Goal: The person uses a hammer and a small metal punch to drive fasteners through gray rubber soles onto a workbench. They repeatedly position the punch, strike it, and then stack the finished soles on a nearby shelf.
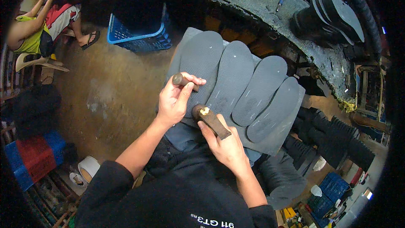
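Observation:
Several dark grey, textured shoe soles [231, 74] lie side by side on a grey board or sheet [272, 142] across my lap. My left hand [171, 106] is closed round a short, rusty metal punch [180, 79], held over the leftmost sole [202, 52]; the punch's lower end is partly hidden by my fingers. In my right hand [228, 147] is a hammer with a worn brown head [217, 124], close to the lower end of that sole. Its handle is mostly hidden by the hand. Small pale marks show near the toe ends of some soles.
A blue plastic basket [141, 38] stands on the floor ahead. A worn bench [249, 2] curves along the far side, bearing stacked soles [333, 19] and a small blue tool [280, 1]. More black stacks [329, 137] stand at right. Another person [36, 33] sits at far left.

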Motion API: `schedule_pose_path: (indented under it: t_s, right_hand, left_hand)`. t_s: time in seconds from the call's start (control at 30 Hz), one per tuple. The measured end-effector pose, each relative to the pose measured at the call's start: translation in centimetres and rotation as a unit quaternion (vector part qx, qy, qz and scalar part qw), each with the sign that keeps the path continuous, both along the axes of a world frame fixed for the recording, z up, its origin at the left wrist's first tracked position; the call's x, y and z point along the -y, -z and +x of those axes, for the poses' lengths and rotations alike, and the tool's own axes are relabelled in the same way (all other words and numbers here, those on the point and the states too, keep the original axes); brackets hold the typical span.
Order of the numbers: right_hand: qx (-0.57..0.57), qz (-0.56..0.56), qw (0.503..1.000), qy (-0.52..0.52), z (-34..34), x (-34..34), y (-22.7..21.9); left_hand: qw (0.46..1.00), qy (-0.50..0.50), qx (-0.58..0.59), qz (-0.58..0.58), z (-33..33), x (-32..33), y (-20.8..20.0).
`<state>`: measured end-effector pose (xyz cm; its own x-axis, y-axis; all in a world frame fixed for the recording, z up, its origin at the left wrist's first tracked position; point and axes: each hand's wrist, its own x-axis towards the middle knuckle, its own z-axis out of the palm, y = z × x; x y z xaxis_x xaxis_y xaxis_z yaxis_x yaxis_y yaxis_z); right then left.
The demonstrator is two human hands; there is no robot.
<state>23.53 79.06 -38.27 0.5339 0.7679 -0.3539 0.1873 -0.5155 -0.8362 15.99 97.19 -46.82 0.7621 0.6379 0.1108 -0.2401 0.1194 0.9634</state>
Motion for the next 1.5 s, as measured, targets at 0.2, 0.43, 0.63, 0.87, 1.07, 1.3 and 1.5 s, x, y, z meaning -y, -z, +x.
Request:
schedule_pose_path:
  t_s: [0.2, 0.43, 0.63, 0.87, 1.07, 1.3, 1.5]
  right_hand:
    - [-0.017, -0.021, 1.000, -0.008, -0.3, 0.2, 1.2]
    - [-0.113, 0.071, 0.977, 0.165, 1.3, 2.2, -6.5]
    - [0.212, 0.055, 0.969, -0.115, 3.4, -0.4, -8.0]
    - [0.099, -0.030, 0.994, -0.027, 1.0, -2.5, -4.6]
    - [-0.026, 0.028, 0.999, 0.028, 0.1, -0.3, -2.4]
    - [0.027, 0.018, 0.995, 0.090, 0.7, 5.4, -1.2]
    - [-0.006, 0.000, 0.994, 0.109, 1.2, 4.2, -0.3]
  left_hand:
    - [0.999, 0.010, -0.021, 0.040, 0.4, 0.0, -0.1]
    - [0.961, -0.047, -0.061, 0.267, 1.0, -0.2, -1.3]
    - [0.960, -0.026, -0.068, 0.270, 0.7, 0.2, -0.4]
    - [0.990, 0.027, -0.088, -0.108, 0.6, -2.0, -1.5]
    - [0.982, 0.077, 0.025, -0.173, 0.9, -0.6, -2.5]
    - [0.994, 0.107, 0.002, -0.028, 2.7, 1.2, -1.5]
    - [0.991, 0.128, -0.014, -0.043, 3.2, 1.5, -1.3]
